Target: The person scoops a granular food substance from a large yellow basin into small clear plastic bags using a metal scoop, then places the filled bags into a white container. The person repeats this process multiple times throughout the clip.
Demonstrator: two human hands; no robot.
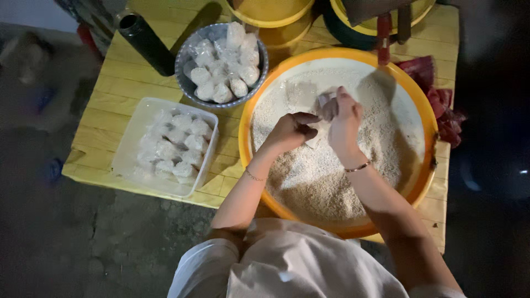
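Pale cloth at the person's lap sat nearest the lens, both bare forearms reaching away from it. Landmark: the wide round orange plastic basin [425, 110], filled with pale coarse meal. Above its middle, the left hand [290, 132] had its fingers curled together on the lower edge of a small clear plastic bag [323, 113]; the right hand [345, 124] pinched the bag's top, fingers closed on it. The bag lay between the hands, its long axis running roughly up and away, the right hand higher on it. Left of the basin: a clear rectangular plastic tub [130, 143] of filled bags. Beyond that, a grey patterned bowl [185, 60] of more bags. A dark cylindrical flask [146, 44] lay farthest left.
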